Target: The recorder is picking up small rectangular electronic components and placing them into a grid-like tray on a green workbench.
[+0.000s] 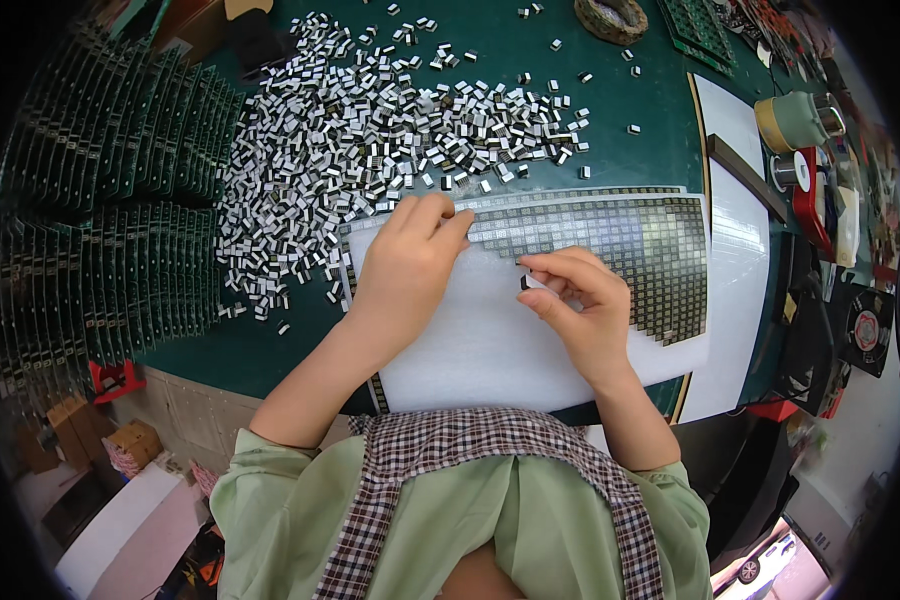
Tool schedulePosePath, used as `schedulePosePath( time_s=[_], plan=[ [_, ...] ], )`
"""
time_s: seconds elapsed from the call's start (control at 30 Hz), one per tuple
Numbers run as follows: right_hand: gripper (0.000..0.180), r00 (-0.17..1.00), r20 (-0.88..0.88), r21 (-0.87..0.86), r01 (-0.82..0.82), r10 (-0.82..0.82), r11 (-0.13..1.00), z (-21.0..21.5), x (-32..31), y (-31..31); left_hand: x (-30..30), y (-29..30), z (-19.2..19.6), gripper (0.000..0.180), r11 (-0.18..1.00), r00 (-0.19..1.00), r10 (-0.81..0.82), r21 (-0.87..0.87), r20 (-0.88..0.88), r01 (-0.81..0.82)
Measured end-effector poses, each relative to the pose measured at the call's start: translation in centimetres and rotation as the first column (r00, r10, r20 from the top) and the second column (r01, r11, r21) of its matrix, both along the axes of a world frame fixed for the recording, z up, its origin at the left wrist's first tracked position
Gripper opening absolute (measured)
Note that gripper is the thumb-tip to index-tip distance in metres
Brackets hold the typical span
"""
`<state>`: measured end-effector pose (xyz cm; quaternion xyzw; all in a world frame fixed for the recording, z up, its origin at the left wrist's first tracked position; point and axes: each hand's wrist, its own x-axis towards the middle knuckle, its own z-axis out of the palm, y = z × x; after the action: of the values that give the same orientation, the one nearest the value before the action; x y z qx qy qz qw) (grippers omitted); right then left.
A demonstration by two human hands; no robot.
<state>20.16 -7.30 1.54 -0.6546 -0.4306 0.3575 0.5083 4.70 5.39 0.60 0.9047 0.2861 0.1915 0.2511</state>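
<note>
The right hand (578, 300) pinches a small dark block (525, 283) between thumb and fingertips, just above the white foam sheet (490, 345), at the near-left edge of the stepped rows of dark blocks (630, 240) filling its far right part. The block is too small to tell its long axis. The left hand (415, 255) rests curled, fingers together, on the sheet's far-left edge, beside the loose pile of silver blocks (370, 150). Bare white sheet lies open near both hands; stacked green boards (100, 220) crowd the left.
</note>
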Motion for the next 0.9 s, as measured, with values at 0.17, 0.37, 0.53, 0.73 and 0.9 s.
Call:
schedulePosePath(
  time_s=[0.17, 0.37, 0.53, 0.73, 0.9],
  plan=[
    [0.02, 0.998, -0.05, 0.035, -0.022, 0.023, 0.999, -0.7, 0.1, 0.0, -0.3, 2.0, 0.6, 0.027, 0.968, 0.974, -0.203, 0.131, -0.104, 0.215],
    [0.019, 0.998, -0.048, 0.03, -0.031, 0.033, 0.999, -0.8, 0.1, 0.1, -0.4, 1.7, -0.2, 0.022, 0.951, 0.985, -0.147, 0.262, -0.088, 0.165],
    [0.022, 0.996, 0.076, 0.083, -0.047, 0.041, 0.995, -0.2, 0.1, 0.1, -1.0, 1.1, 0.7, 0.021, 0.889, 0.95, -0.016, -0.43, 0.311, 0.156],
    [0.029, 0.916, 0.399, 0.293, -0.089, -0.037, 0.952, 0.7, -0.8, -0.4, -1.1, -1.6, 0.4, 0.022, -0.204, 0.901, 0.351, -0.918, 0.255, 0.34],
    [0.029, 0.919, 0.392, 0.321, -0.086, -0.05, 0.943, 0.5, -0.7, -0.2, -0.7, -2.1, 0.0, 0.022, -0.209, 0.909, 0.323, -0.917, 0.263, 0.34]
  ],
)
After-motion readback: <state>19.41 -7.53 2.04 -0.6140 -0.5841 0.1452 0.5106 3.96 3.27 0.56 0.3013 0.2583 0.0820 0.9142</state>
